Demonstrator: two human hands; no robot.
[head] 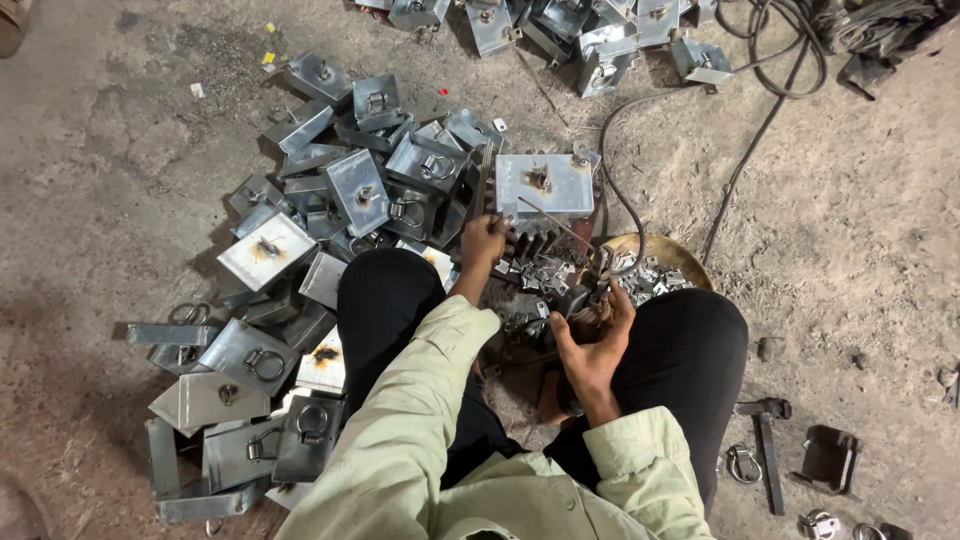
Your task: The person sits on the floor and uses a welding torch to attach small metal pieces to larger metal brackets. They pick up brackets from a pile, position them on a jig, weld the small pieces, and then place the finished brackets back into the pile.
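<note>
I squat over a work spot on a dirt floor. My left hand (484, 243) reaches forward and touches the near edge of a shiny metal box (545, 185) with a dark burn mark on its top. My right hand (592, 338) is curled around a welding electrode holder (598, 290), whose thin rod (552, 222) points up toward the box. Small metal brackets (540, 273) lie scattered between my two hands, in front of my knees.
A big pile of finished metal boxes with ring handles (330, 200) lies to my left, more boxes (580, 30) at the top. A round pan (660, 262) holds small parts. Black cables (760, 110) run upper right. A hammer (768, 440) and loose rings (742, 464) lie at right.
</note>
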